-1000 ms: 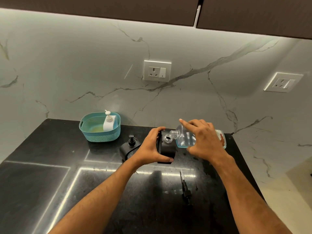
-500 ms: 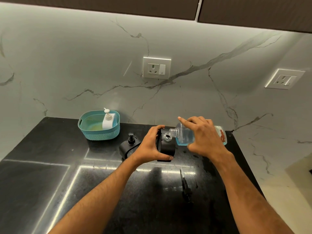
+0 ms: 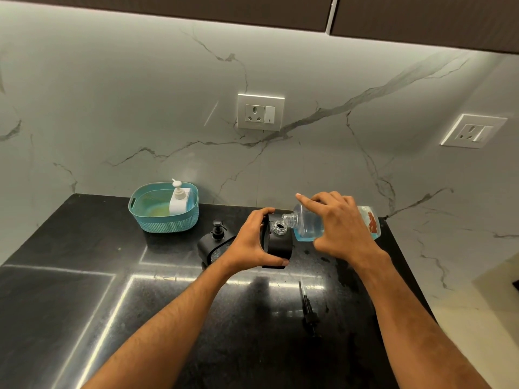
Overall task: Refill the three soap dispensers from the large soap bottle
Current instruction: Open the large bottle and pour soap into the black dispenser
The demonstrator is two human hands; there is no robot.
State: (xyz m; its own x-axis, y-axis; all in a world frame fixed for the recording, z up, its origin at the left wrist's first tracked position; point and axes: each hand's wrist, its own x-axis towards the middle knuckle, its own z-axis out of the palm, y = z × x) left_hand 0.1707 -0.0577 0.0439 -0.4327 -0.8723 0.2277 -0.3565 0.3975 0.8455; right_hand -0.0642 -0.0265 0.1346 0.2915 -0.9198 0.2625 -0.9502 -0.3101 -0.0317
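Right hand point(image 3: 341, 230) grips the large soap bottle point(image 3: 309, 227) from above, fingers wrapped over its clear body and the forefinger stretched out straight, tipping it almost level so the threaded neck points left. Left hand point(image 3: 254, 244) clasps the open black dispenser point(image 3: 276, 244), thumb along its near edge and fingers over the far side, keeping it upright on the black countertop point(image 3: 84, 290).

To pour well, the neck should stay directly over the dispenser's round mouth, just left of the right hand's fingertips, and the tilt should grow slowly; the mouth looks narrow, so a sudden gush would likely run over the black casing. The left hand's steadying hold seems worth keeping until the bottle is raised.

Largest of the vessels, the teal basket point(image 3: 164, 223) sits well to the left of the left hand against the wall, holding a white pump dispenser point(image 3: 179, 202). Pale blue liquid pools along the low side of the soap bottle. How full the open dispenser is cannot be told. Just left of the left wrist stands a second black dispenser point(image 3: 213, 245) with its pump on. Nearer the person, below the right wrist, a loose black pump point(image 3: 307, 310) lies on the countertop.
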